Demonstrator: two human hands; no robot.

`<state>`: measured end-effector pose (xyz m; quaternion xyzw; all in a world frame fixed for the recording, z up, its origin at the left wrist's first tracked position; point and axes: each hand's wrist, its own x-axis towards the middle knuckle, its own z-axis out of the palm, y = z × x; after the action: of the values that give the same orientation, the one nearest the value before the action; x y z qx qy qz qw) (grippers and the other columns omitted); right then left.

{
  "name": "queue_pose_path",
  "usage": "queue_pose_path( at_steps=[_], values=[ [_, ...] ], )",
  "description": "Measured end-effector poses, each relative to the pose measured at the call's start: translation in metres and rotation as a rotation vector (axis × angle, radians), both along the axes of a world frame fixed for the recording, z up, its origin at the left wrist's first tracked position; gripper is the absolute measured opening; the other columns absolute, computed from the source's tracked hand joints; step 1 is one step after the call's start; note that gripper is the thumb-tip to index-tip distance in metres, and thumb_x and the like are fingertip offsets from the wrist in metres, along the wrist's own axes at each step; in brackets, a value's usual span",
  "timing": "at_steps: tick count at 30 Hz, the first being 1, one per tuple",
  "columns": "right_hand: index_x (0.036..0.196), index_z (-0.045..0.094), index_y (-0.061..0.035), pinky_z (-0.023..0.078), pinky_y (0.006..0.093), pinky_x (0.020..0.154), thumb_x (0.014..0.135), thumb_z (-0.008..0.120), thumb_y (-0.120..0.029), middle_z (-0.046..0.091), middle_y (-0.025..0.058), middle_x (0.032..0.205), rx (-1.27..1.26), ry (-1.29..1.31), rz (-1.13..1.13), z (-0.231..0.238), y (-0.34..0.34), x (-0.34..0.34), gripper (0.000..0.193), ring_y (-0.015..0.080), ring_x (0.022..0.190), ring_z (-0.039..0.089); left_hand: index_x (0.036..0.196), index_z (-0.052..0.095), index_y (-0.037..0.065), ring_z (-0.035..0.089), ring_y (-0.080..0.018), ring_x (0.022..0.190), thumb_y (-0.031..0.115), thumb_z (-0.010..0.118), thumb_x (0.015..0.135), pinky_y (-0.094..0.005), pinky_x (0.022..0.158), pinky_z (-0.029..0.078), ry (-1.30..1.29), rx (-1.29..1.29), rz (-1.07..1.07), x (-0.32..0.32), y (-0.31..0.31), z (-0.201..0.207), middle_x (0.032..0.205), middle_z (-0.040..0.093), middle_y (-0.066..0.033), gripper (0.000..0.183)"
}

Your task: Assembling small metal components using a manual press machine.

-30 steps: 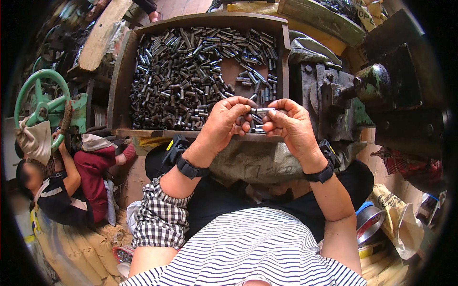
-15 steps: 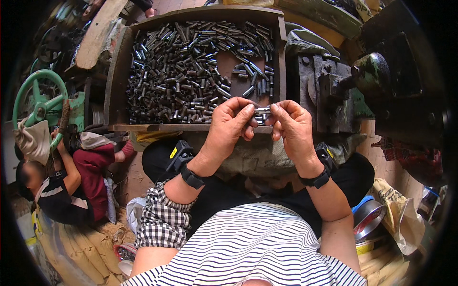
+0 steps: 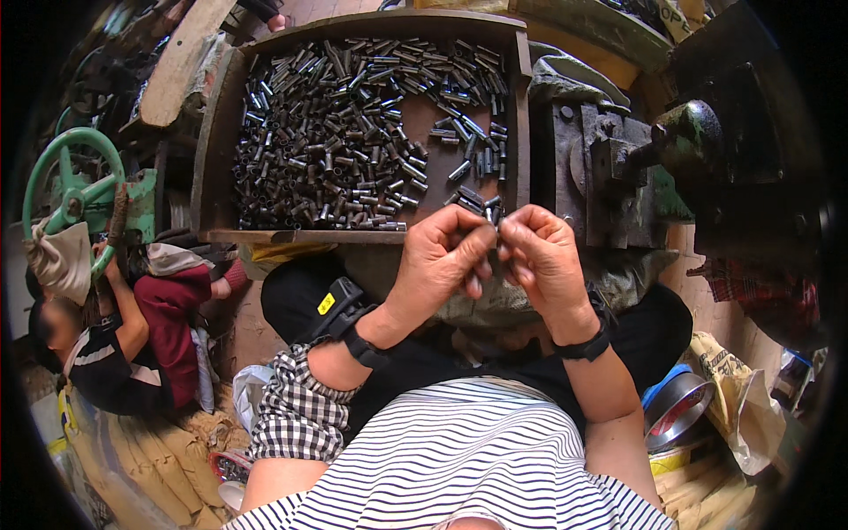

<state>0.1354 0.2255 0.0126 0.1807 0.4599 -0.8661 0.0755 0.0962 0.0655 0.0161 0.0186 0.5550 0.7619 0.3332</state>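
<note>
Both my hands are brought close together over the near edge of a wooden tray (image 3: 353,237), toward its right side. The fingers of my left hand (image 3: 449,252) are pinched together, and those of my right hand (image 3: 541,261) are closed in the same way. Between the fingertips is a short shiny metal tube (image 3: 490,215), mostly covered by the fingers. Just beyond the hands, several loose metal tubes (image 3: 468,200) lie on the tray bottom. A dense heap of similar tubes (image 3: 327,150) fills the tray's left and middle.
A dark, oily machine (image 3: 609,168) stands right of the tray. On the left are a green handwheel (image 3: 75,190) and another person (image 3: 124,344) sitting low. A metal bowl (image 3: 680,406) and a torn sack (image 3: 742,406) are at the lower right.
Both hands have drawn back toward me a little, still together. Tubes in the tray that my left hand covered now show. The tube between the fingers is less visible.
</note>
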Motion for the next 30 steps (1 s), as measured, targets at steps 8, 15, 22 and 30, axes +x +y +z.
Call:
queue_pose_path(
  at_steps=[8, 15, 22, 30],
  values=[
    [0.096, 0.06, 0.0007, 0.036, 0.0171, 0.034, 0.085, 0.064, -0.013, 0.062, 0.0069, 0.067, -0.107, 0.006, 0.37, 0.002, 0.013, -0.012, 0.018, 0.0049, 0.044, 0.052, 0.132, 0.04, 0.002, 0.054, -0.0035, 0.055, 0.009, 0.062, 0.084, -0.0156, 0.043, 0.043, 0.07, 0.115, -0.384, -0.02, -0.024, 0.004, 0.091, 0.063, -0.0056, 0.054],
    [0.085, 0.058, -0.0002, 0.052, 0.0329, 0.055, 0.074, 0.06, -0.001, 0.06, 0.0134, 0.078, 1.707, 0.808, 0.153, -0.02, 0.001, -0.088, 0.012, 0.0236, 0.062, 0.063, 0.11, 0.051, 0.001, 0.051, -0.0063, 0.05, 0.005, 0.052, 0.081, -0.0142, 0.039, 0.037, -0.072, 0.014, 0.198, -0.071, -0.049, -0.006, 0.075, 0.061, -0.0078, 0.028],
    [0.084, 0.06, -0.0011, 0.053, 0.0348, 0.067, 0.07, 0.06, -0.001, 0.058, 0.015, 0.087, 1.958, 0.799, 0.64, -0.039, -0.01, -0.104, 0.014, 0.0275, 0.081, 0.063, 0.088, 0.058, 0.003, 0.062, -0.0228, 0.065, 0.001, 0.059, 0.073, -0.0346, 0.057, 0.05, 1.112, -0.905, -0.235, -0.087, -0.041, -0.027, 0.081, 0.058, -0.011, 0.015],
    [0.084, 0.057, -0.0022, 0.052, 0.0368, 0.067, 0.073, 0.06, -0.002, 0.056, 0.0153, 0.086, 1.699, 0.726, 0.366, -0.036, -0.006, -0.083, 0.012, 0.0294, 0.078, 0.062, 0.09, 0.059, 0.005, 0.063, -0.0325, 0.072, 0.004, 0.061, 0.074, -0.0391, 0.062, 0.053, 1.355, -1.159, -0.513, -0.097, -0.036, -0.039, 0.079, 0.058, -0.0134, 0.017]
  ],
)
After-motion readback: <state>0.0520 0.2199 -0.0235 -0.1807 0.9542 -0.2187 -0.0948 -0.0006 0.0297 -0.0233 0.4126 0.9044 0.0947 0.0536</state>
